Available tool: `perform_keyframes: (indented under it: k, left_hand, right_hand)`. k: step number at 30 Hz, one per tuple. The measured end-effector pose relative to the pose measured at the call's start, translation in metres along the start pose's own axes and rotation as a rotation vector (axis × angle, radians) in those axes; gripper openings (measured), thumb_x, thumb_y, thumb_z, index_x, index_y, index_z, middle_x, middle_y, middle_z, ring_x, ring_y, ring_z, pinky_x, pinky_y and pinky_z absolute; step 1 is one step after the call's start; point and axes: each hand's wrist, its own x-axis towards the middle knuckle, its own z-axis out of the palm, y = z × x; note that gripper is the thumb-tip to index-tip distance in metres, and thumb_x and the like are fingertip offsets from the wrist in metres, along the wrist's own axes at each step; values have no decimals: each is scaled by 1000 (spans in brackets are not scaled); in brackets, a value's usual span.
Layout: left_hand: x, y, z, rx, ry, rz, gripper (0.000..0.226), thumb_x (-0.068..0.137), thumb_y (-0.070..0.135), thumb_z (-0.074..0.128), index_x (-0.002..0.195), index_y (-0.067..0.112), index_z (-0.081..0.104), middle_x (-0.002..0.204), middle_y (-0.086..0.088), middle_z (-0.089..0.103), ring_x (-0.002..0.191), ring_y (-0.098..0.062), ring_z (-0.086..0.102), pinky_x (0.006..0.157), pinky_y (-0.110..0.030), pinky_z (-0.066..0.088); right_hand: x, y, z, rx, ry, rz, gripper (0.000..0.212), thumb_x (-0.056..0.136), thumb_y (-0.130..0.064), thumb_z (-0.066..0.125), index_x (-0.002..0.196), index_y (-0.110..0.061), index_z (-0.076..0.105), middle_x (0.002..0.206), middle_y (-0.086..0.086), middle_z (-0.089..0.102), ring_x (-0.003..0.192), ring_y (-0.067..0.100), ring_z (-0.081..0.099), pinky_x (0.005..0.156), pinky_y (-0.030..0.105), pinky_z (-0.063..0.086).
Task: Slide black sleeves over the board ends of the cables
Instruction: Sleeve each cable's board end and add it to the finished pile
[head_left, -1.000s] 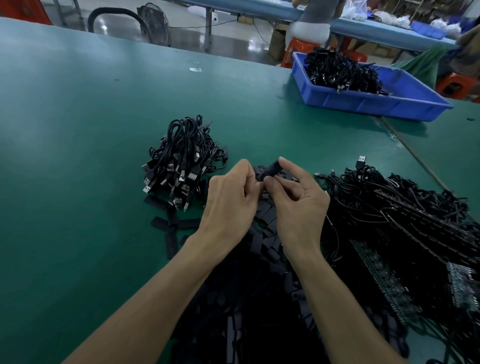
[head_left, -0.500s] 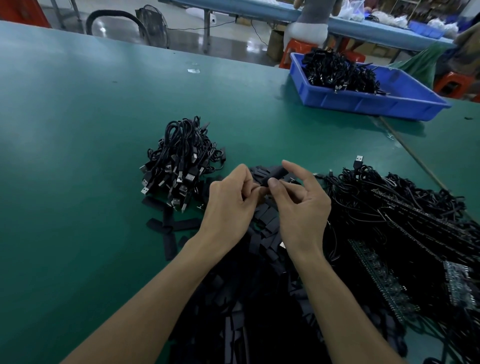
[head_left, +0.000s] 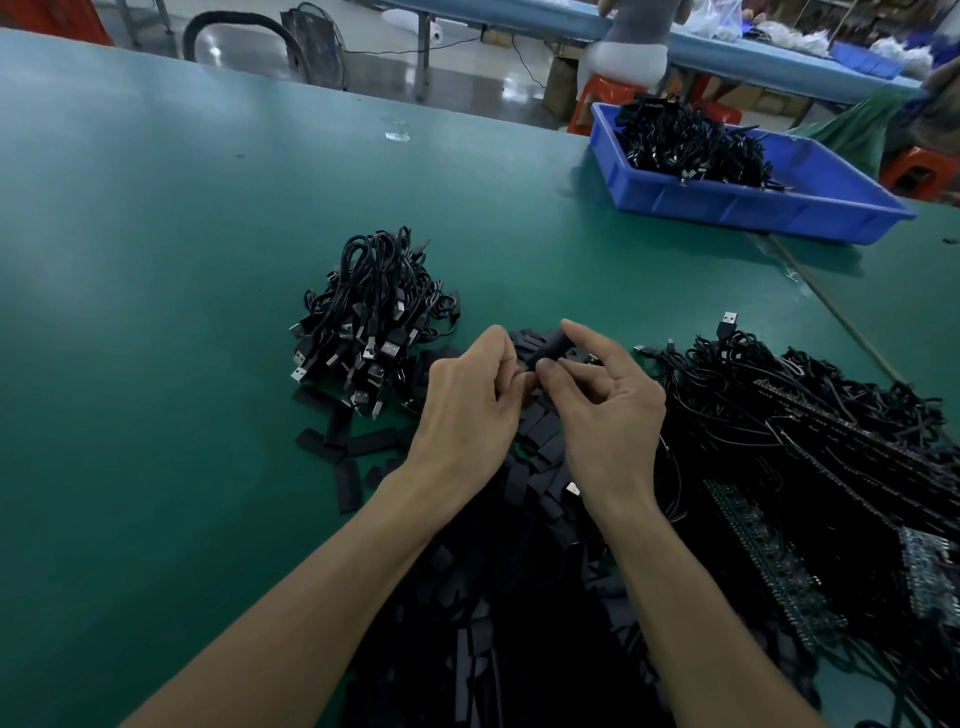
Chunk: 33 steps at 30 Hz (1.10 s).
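Sleeve (head_left: 551, 347) sits pinched between left hand (head_left: 467, 405) and right hand (head_left: 608, 415).

Cable heap (head_left: 371, 322) left; sleeves (head_left: 498, 649) centre; board cables (head_left: 810, 431) right; bin (head_left: 727, 208) behind, apparently holding more cables (head_left: 691, 145).

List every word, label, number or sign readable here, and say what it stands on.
None can be read.
Blue plastic crate: front wall plain, no label visible.
Green circuit boards: any printing is too small and dark to read.
Silver USB plugs in the black cable bundle: any marks are too small.
Short black sleeve, held up: no print visible.
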Motion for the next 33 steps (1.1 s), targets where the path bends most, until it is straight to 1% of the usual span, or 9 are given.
perform_keyframes:
  k: [5,9,15,18,21,23,26,30,33]
  left_hand:
    - [0,0,0,-17,24,-25,52,92,5,69,68,23,26,56,-14,44,57,-37,41,55,-54,46]
    - [0,2,0,-17,18,-30,52,93,3,67,67,24,27,54,-4,39,53,-23,35,52,-55,44]
    - [-1,4,-1,-10,29,-29,54,92,3,69,66,24,27,54,-3,38,53,-33,40,51,-53,43]
    - [0,4,-3,-30,14,-38,53,91,3,70,67,23,27,57,-14,48,58,-36,50,54,-53,47]
    - [1,3,-5,-63,-28,-67,51,91,3,69,68,21,27,59,-14,47,58,-33,52,59,-55,51]
    - [0,2,-6,-64,-66,-92,47,91,4,70,70,19,31,63,-15,55,66,-33,63,64,-54,53]
    - [0,-2,-5,-16,-104,-116,38,92,11,72,76,22,39,72,-9,65,70,-28,66,65,-47,55]
    - [0,-5,-5,12,-209,-192,25,91,33,73,92,28,49,82,6,71,74,-4,67,66,-22,53]
    - [1,-6,-8,169,-368,-194,22,94,42,67,99,21,64,85,7,70,79,-11,67,74,-36,57]
  right_hand:
    - [-3,-1,2,19,39,15,46,86,-17,78,116,-49,62,90,-5,78,91,8,74,94,42,57]
    - [-6,-4,4,-12,66,-22,43,87,-20,78,109,-54,63,90,-13,76,91,3,73,94,40,57]
    - [-8,-9,6,-48,55,-70,37,89,-26,75,103,-58,63,89,-19,75,91,3,72,95,43,55]
    - [-7,-8,5,-22,64,-83,38,90,-22,74,107,-54,62,85,-19,75,88,3,72,87,32,58]
    - [-5,-3,4,48,55,-20,42,88,-18,76,115,-45,60,88,-11,77,88,6,73,81,23,58]
    - [-3,0,4,41,46,-2,34,87,-20,77,108,-43,64,88,-13,77,88,6,73,84,31,59]
    - [-3,3,3,41,41,-1,21,88,-20,76,91,-40,71,87,-9,77,85,12,74,84,45,60]
    - [-3,3,-1,16,52,-24,20,87,-20,77,89,-39,71,83,-10,76,81,10,74,82,43,61]
    - [0,1,-6,72,42,17,14,91,-16,73,91,-30,70,78,-2,76,77,17,75,76,43,61]
